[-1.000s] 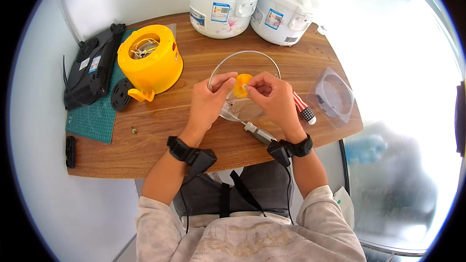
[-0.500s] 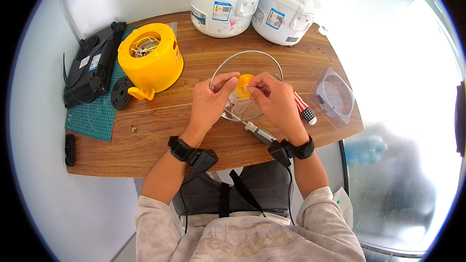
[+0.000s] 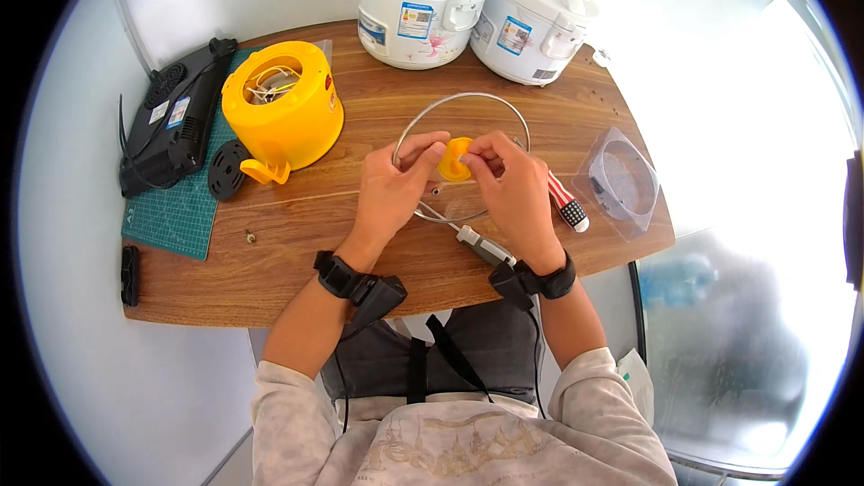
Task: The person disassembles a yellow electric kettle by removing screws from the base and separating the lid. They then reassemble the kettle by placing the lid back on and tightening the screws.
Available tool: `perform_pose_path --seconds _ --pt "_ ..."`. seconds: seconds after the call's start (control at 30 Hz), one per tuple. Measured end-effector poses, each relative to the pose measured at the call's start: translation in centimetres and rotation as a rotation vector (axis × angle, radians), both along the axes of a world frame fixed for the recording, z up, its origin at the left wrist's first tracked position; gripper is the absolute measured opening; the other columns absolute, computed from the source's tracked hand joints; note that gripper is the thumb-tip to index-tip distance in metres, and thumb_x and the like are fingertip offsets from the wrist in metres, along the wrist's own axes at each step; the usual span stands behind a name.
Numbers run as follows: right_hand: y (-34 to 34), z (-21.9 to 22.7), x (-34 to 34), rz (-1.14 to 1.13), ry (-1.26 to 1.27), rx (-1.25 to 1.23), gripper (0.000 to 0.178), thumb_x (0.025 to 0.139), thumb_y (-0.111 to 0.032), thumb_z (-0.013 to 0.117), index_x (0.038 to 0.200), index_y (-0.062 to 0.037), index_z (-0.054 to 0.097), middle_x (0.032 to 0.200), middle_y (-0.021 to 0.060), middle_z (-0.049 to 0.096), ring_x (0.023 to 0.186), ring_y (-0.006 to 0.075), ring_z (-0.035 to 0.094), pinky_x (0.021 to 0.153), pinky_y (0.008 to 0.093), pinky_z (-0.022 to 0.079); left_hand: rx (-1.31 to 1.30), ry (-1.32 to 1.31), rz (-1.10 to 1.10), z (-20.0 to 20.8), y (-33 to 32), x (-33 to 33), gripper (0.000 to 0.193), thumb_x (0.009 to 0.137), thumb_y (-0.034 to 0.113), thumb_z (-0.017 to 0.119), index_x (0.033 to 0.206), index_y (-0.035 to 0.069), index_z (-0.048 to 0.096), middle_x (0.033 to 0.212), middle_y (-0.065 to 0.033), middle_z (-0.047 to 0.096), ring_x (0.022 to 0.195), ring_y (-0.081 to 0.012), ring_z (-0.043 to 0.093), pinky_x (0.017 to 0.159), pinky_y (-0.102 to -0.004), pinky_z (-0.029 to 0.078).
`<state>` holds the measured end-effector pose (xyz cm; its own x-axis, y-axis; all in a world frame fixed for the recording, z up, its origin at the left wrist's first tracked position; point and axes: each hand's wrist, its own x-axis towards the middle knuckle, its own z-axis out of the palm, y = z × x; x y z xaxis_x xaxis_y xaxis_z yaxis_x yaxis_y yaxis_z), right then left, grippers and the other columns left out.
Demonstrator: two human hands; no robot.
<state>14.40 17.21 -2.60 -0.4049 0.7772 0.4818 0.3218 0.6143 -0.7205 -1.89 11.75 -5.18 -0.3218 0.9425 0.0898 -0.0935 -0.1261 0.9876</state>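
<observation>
Over the middle of the table I hold a small round yellow plastic part, dished like a cap. My left hand pinches its left edge between thumb and fingers. The fingertips of my right hand are closed at the middle of the part; they hide whatever small thing they grip. Around and beneath both hands lies a thin metal ring. A screwdriver with a grey handle lies below, its shaft pointing up and left toward the ring.
At left stand a yellow open-topped housing with wires inside and a black appliance on a green cutting mat, near a black vented disc. Two white rice cookers stand behind. Right are a striped handle and a clear plastic piece.
The yellow part has tilted slightly, and my right fingertips have shifted on it. The small thing visible at those fingertips before is now covered. My left hand keeps its pinch.
</observation>
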Motion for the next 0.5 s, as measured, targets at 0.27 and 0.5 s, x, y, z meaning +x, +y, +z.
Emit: perform_pose_path --seconds 0.27,0.5 --pt "-0.5 0.6 0.0 -0.157 -0.083 0.146 0.018 0.087 -0.014 0.076 0.095 -0.0056 0.062 0.078 0.0073 0.064 0.065 0.0224 0.064 0.059 0.0333 0.050 0.112 -0.117 -0.087 0.0 0.0 0.0 0.031 0.101 0.018 0.067 0.126 -0.001 0.068 0.118 -0.0091 0.071 0.100 -0.0129 0.068 0.079 -0.0262 0.059" --pt "-0.3 0.8 0.3 -0.208 -0.009 0.202 0.022 0.088 -0.015 0.078 0.096 -0.0045 0.061 0.081 0.0077 0.069 0.068 0.0207 0.068 0.060 0.0323 0.053 0.160 -0.059 -0.164 1.4 -0.9 0.1 0.034 0.101 0.012 0.064 0.131 -0.003 0.064 0.125 -0.0115 0.068 0.112 -0.0151 0.063 0.096 -0.0305 0.051"
